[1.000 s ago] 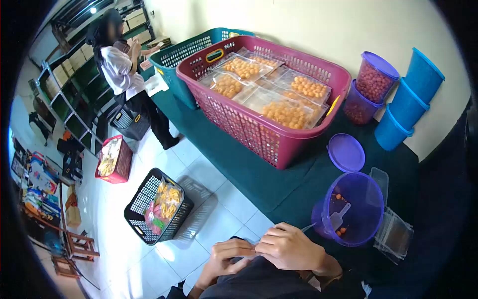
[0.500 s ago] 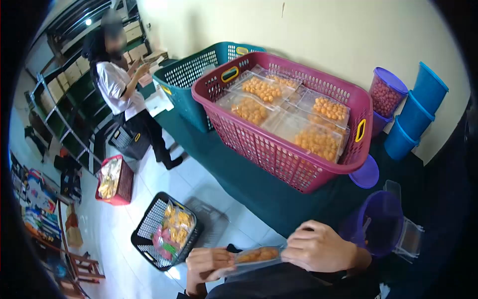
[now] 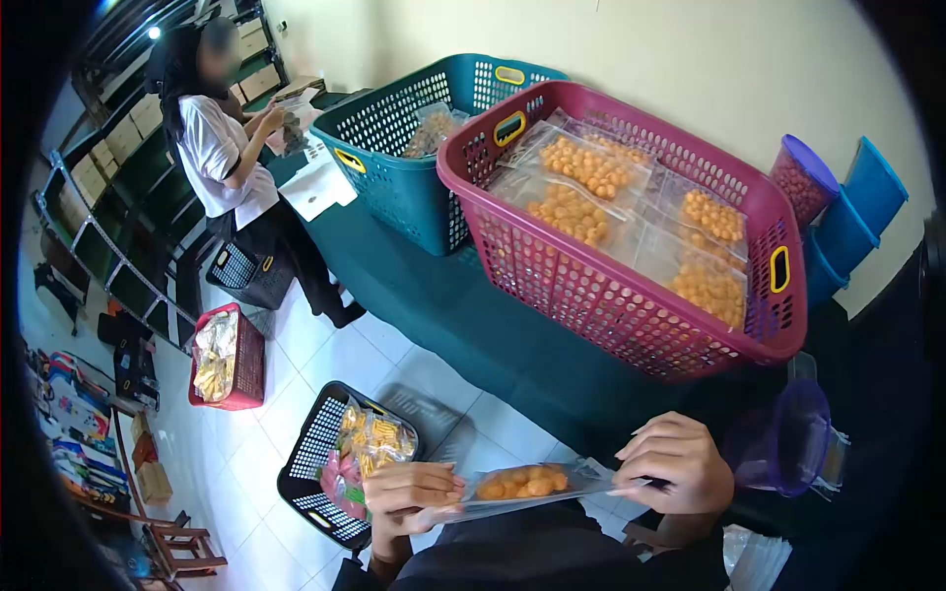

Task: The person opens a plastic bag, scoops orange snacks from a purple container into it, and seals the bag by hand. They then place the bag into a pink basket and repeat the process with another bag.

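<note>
A clear plastic bag (image 3: 522, 483) with round orange snacks at its middle is stretched level in front of my body. My left hand (image 3: 412, 497) pinches its left end, thumb below and fingers on top. At the bag's right end, my right hand (image 3: 676, 465) grips the corner between thumb and curled fingers. Beyond them on the green-covered table (image 3: 532, 335) stands a maroon basket (image 3: 591, 295) holding several flat bags of orange snacks (image 3: 586, 167).
A green basket (image 3: 394, 202) stands behind the maroon one. Blue tubs (image 3: 845, 231) and purple containers (image 3: 803, 433) are at the right. A black basket (image 3: 296, 463) with snack bags sits on the floor. A person (image 3: 222, 158) stands at the back left.
My right hand has moved right along the bag, away from my left hand, and the bag is stretched wider. The view has shifted, and more of the green basket shows.
</note>
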Motion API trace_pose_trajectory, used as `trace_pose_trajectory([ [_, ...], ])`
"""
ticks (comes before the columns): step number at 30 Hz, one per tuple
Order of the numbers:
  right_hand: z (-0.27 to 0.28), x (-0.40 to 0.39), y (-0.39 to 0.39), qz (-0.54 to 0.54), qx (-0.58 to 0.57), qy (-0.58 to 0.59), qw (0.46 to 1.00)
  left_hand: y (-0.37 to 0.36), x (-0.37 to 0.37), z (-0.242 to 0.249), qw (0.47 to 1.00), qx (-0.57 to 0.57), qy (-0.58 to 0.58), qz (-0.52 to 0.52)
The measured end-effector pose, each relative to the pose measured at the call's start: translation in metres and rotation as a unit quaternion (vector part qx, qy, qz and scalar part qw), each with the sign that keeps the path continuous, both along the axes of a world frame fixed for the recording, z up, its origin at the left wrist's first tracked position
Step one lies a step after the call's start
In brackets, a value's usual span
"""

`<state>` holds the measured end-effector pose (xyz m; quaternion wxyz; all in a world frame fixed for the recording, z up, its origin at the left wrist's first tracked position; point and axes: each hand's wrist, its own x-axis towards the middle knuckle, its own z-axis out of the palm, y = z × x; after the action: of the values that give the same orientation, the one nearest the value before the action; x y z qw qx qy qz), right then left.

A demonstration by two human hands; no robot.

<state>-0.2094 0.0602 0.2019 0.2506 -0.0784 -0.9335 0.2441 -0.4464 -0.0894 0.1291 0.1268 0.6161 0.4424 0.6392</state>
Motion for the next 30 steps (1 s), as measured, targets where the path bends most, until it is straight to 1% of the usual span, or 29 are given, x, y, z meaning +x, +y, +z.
trace_pose_trajectory([
  [1,-0.001,-0.004,0.001,-0.002,-0.002,0.000,1.000,0.004,-0.003,0.000,0.999,0.010,-0.033,0.001],
  [3,-0.003,-0.008,0.003,-0.024,-0.025,0.025,0.999,0.015,-0.009,-0.001,0.999,0.017,-0.050,-0.008],
  [5,-0.004,-0.012,0.008,-0.027,-0.034,0.029,0.999,0.032,-0.010,0.000,0.993,0.033,-0.113,-0.001],
  [7,-0.009,-0.016,0.012,-0.025,-0.153,0.126,0.980,0.051,-0.011,-0.002,0.989,0.044,-0.135,-0.034],
  [8,-0.009,-0.019,0.014,-0.035,-0.151,0.126,0.980,0.061,-0.011,-0.004,0.977,0.039,-0.198,-0.062],
  [9,-0.010,-0.023,0.017,-0.034,-0.173,0.117,0.977,0.070,-0.011,-0.006,0.961,0.034,-0.260,-0.089],
  [10,-0.011,-0.027,0.021,-0.031,-0.196,0.108,0.974,0.083,-0.009,-0.003,0.955,0.020,-0.284,-0.087],
  [11,-0.013,-0.024,0.028,-0.035,-0.195,0.109,0.974,0.098,-0.008,-0.001,0.957,0.010,-0.275,-0.097],
  [12,-0.017,-0.013,0.036,-0.011,-0.195,0.055,0.979,0.116,-0.008,0.000,0.959,0.009,-0.243,-0.147],
  [13,-0.022,0.000,0.043,0.014,-0.194,0.002,0.981,0.133,-0.005,0.004,0.942,-0.007,-0.262,-0.211],
  [14,-0.037,0.016,0.036,-0.114,-0.086,0.122,0.982,0.153,-0.004,0.012,0.948,0.003,-0.180,-0.263],
  [15,-0.052,0.031,0.029,-0.265,0.009,0.221,0.938,0.165,-0.001,0.020,0.918,-0.031,-0.202,-0.341],
  [16,-0.058,0.025,0.029,-0.370,0.044,0.348,0.860,0.178,-0.001,0.031,0.896,-0.073,-0.189,-0.394],
  [17,-0.052,0.014,0.038,-0.417,0.056,0.441,0.793,0.191,-0.004,0.032,0.873,-0.087,-0.176,-0.447],
  [18,-0.044,0.005,0.053,-0.447,0.062,0.499,0.740,0.201,-0.009,0.032,0.878,-0.080,-0.150,-0.448],
  [19,-0.037,0.002,0.064,-0.466,0.064,0.535,0.702,0.212,-0.014,0.033,0.882,-0.070,-0.124,-0.449],
  [20,-0.029,0.001,0.079,-0.486,0.065,0.556,0.671,0.225,-0.024,0.043,0.892,-0.070,-0.056,-0.443],
  [22,-0.016,0.003,0.099,-0.517,0.065,0.566,0.639,0.244,-0.038,0.044,0.880,-0.065,-0.042,-0.468],
  [23,-0.010,0.006,0.106,-0.528,0.065,0.564,0.632,0.253,-0.043,0.044,0.873,-0.054,-0.032,-0.483],
  [24,-0.006,0.010,0.114,-0.539,0.065,0.561,0.626,0.257,-0.050,0.051,0.870,-0.076,-0.051,-0.485],
  [25,-0.002,0.011,0.119,-0.547,0.064,0.558,0.621,0.264,-0.055,0.057,0.868,-0.063,-0.046,-0.491],
  [27,0.006,0.018,0.128,-0.561,0.065,0.552,0.613,0.279,-0.069,0.082,0.881,-0.026,0.012,-0.473],
  [30,0.014,0.027,0.137,-0.580,0.074,0.542,0.604,0.295,-0.071,0.078,0.891,-0.003,-0.020,-0.453],
])
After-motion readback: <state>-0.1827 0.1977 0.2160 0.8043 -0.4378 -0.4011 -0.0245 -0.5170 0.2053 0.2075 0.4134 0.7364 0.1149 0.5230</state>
